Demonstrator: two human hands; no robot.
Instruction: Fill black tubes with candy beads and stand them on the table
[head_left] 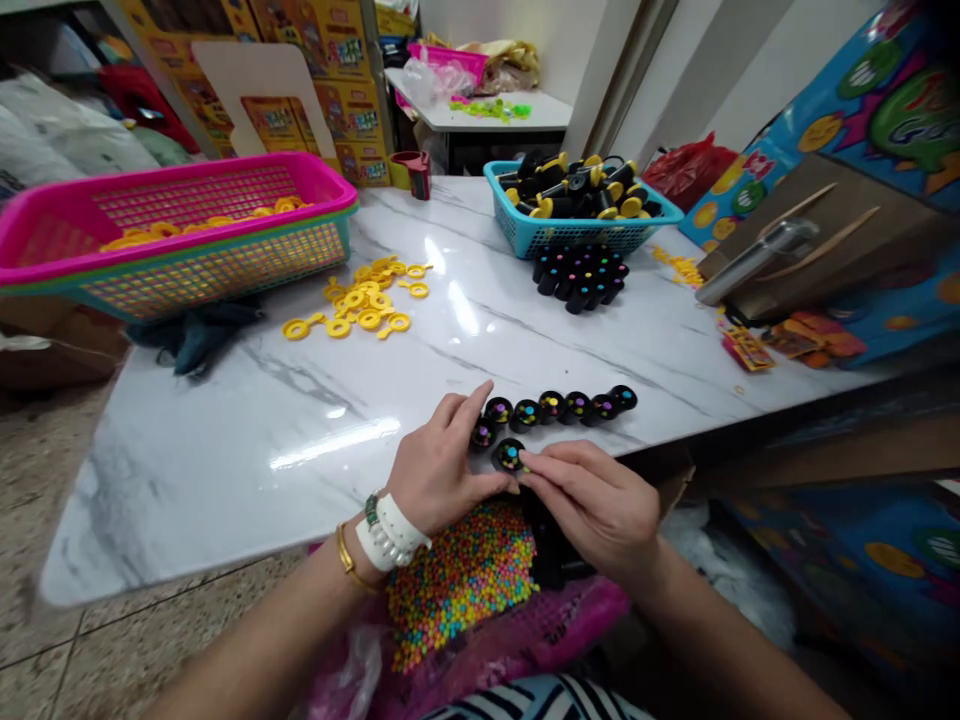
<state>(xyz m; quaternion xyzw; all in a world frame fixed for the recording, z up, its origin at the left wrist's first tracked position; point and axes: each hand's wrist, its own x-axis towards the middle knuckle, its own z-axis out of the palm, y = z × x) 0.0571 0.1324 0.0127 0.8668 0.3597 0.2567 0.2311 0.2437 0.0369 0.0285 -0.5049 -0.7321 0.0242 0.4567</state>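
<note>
A short row of small black cups [551, 405] stands on the table, each holding tiny coloured candy balls and a coloured peg tip. My left hand [435, 465] curves beside the row's left end, thumb and forefinger apart, the fingertips near the cups. In front of the row is another black cup [509, 455] with a blue tip and candy balls inside. My right hand [600, 505] pinches at this cup's right edge; what lies between its fingertips is too small to name. Below both hands, a pink bag [540, 645] is spread open, full of coloured candy balls [465, 580].
Yellow ring-shaped caps [367, 300] lie in a pile, left of centre. Behind them is a pink and teal basket [255, 250]. A blue basket [585, 238] of black-and-yellow pieces stands at the back, behind clustered black cups [577, 280]. Printed cartons [810, 150] and a metal tube [757, 262] are right.
</note>
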